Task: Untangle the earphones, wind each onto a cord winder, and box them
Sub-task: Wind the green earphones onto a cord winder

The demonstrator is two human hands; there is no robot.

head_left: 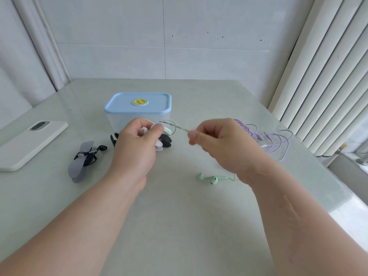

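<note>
— What is the left grip [137, 144] doing in the head view?

— It is clenched round a white cord winder [159, 146], thumb on top, raised above the bench [179, 226]. A loop of thin green cord [180, 128] sits at the winder's far end.

— And the right grip [217, 142]?

— Level with the left one and near it, it pinches that green cord between thumb and forefinger. The cord runs taut between the two grips.

— Where are the buds?

— The mint-green earbuds [211, 178] lie side by side on the bench, below the right grip's wrist.

— What else is there?

— Purple earphones [275, 138] lie in loose tangled loops beyond and to the right of the right grip. A black cord winder [166, 138] lies just behind the left grip, partly hidden by it. Left of the left grip lies a grey cord winder [78, 168] with black earphones [99, 148] wound round its middle. Further left is a phone [29, 146] in a white case, camera side up. Beyond both grips stands the box [137, 120], its blue lid [123, 105] on.
</note>
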